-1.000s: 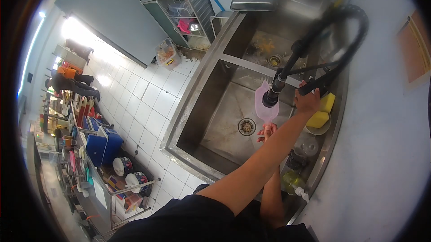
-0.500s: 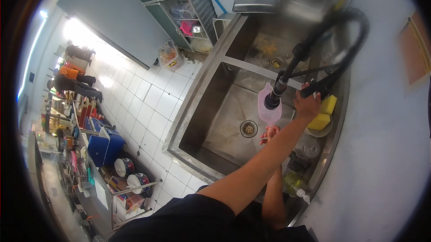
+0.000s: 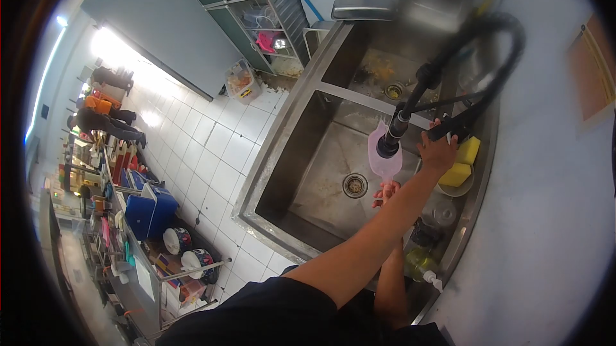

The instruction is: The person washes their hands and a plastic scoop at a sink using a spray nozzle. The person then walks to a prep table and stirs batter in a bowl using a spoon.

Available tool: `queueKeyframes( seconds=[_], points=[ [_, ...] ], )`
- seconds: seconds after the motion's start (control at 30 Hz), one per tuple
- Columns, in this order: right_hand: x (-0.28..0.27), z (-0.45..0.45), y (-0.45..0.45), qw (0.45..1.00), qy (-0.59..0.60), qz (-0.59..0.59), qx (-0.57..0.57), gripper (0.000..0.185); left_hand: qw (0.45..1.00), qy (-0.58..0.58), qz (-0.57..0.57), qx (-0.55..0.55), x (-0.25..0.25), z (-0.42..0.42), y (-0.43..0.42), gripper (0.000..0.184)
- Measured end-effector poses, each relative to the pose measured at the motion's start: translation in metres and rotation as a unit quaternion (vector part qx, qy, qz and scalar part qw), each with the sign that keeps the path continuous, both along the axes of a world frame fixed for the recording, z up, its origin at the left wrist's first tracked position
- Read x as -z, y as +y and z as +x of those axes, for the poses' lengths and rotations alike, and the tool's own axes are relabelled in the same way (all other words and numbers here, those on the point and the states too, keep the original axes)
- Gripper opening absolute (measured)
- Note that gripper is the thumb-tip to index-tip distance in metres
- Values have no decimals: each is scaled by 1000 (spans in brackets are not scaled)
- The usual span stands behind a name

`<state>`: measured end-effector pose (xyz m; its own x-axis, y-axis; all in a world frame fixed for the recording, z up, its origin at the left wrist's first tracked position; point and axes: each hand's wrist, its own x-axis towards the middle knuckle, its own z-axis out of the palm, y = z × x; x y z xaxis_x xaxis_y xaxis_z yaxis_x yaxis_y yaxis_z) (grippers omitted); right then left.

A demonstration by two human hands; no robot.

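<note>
My left arm crosses over the right one, and my left hand (image 3: 439,152) is closed around the black handle of the faucet (image 3: 443,129) at the sink's right side. Below it, my right hand (image 3: 386,193) grips a translucent pink plastic scoop (image 3: 385,165) by its narrow end. The scoop is over the near sink basin (image 3: 321,173), directly under the black spray head (image 3: 389,146), which hides part of it. Whether water is running, I cannot make out. Part of the right forearm is hidden behind the left one.
Yellow sponges (image 3: 463,163) rest in a bowl on the right ledge, with a green soap bottle (image 3: 420,264) nearer me. Food scraps (image 3: 378,67) lie in the far basin. A plastic bin (image 3: 242,83) stands on the tiled floor; a metal cart (image 3: 154,282) and other people (image 3: 106,121) are further left.
</note>
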<state>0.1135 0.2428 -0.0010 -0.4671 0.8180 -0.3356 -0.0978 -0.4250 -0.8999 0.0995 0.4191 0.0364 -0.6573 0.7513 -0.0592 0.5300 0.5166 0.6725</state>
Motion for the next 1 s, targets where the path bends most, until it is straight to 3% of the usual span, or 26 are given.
queueKeyframes(
  seconds=[0.27,0.43,0.93,1.0],
  points=[
    [11,-3,-1,999,14,30,42,28,996,-66,59,-8,6,-2,3,74],
    [16,1,2,1000,-2,27,0,28,992,-95,82,-28,21,-4,14,73],
    [21,-4,6,999,4,35,1,23,986,-49,151,-47,26,-8,18,68],
    [21,-4,5,999,6,35,3,23,979,-115,159,-60,24,-7,19,58]
  ],
)
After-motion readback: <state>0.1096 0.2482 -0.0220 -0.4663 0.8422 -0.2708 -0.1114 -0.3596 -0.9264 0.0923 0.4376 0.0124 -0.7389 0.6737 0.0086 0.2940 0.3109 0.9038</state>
